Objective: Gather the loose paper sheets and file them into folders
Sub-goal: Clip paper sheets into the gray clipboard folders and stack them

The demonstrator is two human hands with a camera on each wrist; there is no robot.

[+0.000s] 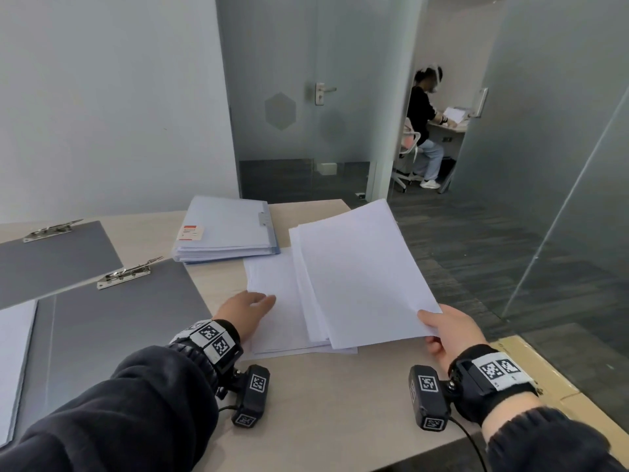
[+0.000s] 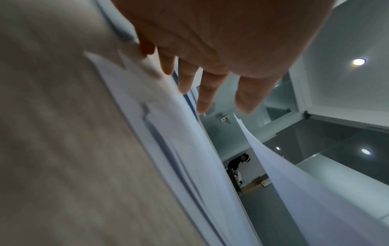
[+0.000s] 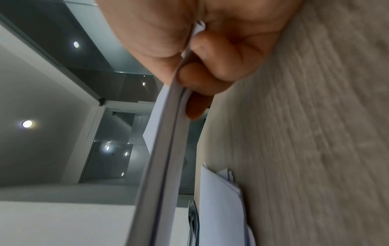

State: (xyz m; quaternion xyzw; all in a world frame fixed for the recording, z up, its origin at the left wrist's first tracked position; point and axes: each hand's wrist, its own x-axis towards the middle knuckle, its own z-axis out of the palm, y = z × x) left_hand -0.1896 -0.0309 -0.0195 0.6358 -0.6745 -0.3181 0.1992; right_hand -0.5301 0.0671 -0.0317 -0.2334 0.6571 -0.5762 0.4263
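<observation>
White loose paper sheets lie spread across the pale wood-grain tabletop (image 1: 340,403), and we take them in from the left. At the far left two flat grey folders with metal clips rest open, the far grey folder (image 1: 51,257) partly under the near grey folder (image 1: 119,328), whose left flap shows a white sheet. Further back sits a translucent blue plastic folder (image 1: 226,229) stuffed with paper and bearing a small orange-and-white label. Just in front of it our left hand (image 1: 245,310) reaches over the flat stack of white sheets (image 1: 272,294) on the tabletop, fingers straight and slightly spread, holding nothing; we cannot tell whether the fingertips touch the paper. To the right, our right hand (image 1: 446,332) pinches the near corner of a lifted bundle of white sheets (image 1: 360,274), thumb on top and fingers curled beneath, with the bundle tilted up above the flat stack. Beyond the tabletop a frosted glass door (image 1: 306,97) stands before a room where a person sits at a desk.
</observation>
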